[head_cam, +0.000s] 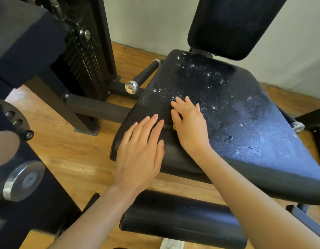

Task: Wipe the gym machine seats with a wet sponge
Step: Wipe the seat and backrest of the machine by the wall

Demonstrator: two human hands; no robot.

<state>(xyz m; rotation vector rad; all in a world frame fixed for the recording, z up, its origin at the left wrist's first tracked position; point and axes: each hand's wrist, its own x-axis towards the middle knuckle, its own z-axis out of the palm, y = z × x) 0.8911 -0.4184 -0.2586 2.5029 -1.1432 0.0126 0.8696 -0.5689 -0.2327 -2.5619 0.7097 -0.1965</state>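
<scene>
The sponge [171, 126] was under my right hand [189, 126], pressed on the seat [245, 126] near its left front edge. Only a yellow bit showed. My left hand [140, 150] lay flat and open just beside it. The wet, foamy part lay ahead and right.

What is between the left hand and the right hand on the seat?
In the head view, a narrow strip of black seat separates the left hand from the right hand. A small yellow-and-dark piece, probably the sponge, shows at the right hand's edge.
</scene>
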